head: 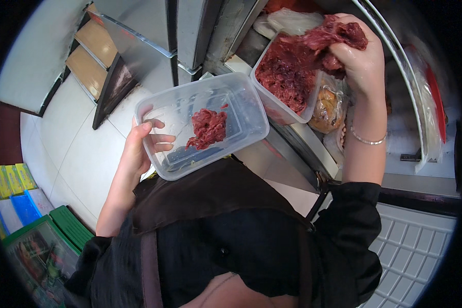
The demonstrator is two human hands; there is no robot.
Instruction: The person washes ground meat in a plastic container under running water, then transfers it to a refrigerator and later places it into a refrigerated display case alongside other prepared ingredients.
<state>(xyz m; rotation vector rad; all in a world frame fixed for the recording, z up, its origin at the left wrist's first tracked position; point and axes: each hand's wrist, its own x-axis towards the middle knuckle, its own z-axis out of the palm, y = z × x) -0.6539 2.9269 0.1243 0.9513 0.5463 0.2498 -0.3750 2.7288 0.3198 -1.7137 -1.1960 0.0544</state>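
Note:
My left hand grips the near-left end of a clear plastic container, fingers underneath and thumb at the rim. A small lump of raw red meat lies on its bottom. Up at the right, my right hand is closed around a handful of raw meat that hangs out between the fingers. Below that handful stands a second, deeper plastic tub filled with raw sliced or minced meat. The rims of the two containers nearly meet.
The tub sits at the opening of a refrigerator beside a plastic-wrapped bag of food and other bags. A white wire rack is at lower right. Steel cabinets stand on the left, with a green crate below.

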